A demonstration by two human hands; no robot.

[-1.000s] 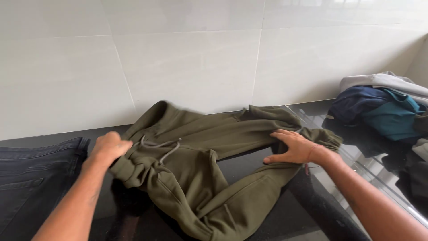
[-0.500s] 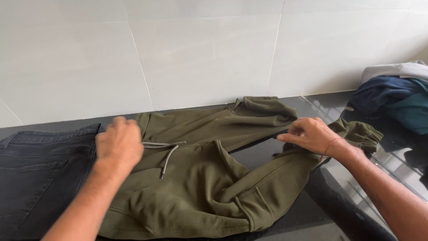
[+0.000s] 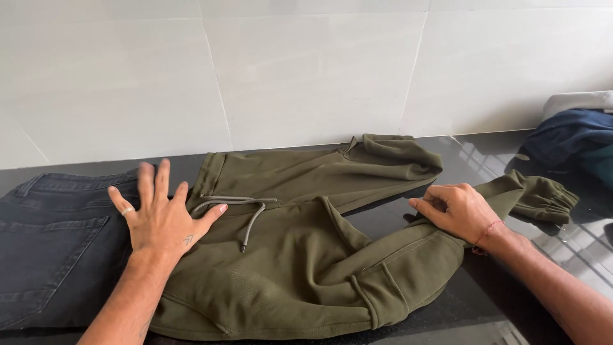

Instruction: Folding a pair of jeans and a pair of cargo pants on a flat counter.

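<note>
your left hand (image 3: 163, 220) lies spread flat on the waistband of the green joggers (image 3: 300, 255); right hand (image 3: 456, 211) pinches a leg. joggers run left-right across the black counter (image 3: 485, 306).

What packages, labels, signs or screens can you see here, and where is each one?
None are in view: no package, label, sign or screen.
Only clothing lies on the black glossy counter: olive green drawstring joggers, dark denim jeans at the left, and a heap of blue and grey garments at the right, against a white tiled wall.
</note>
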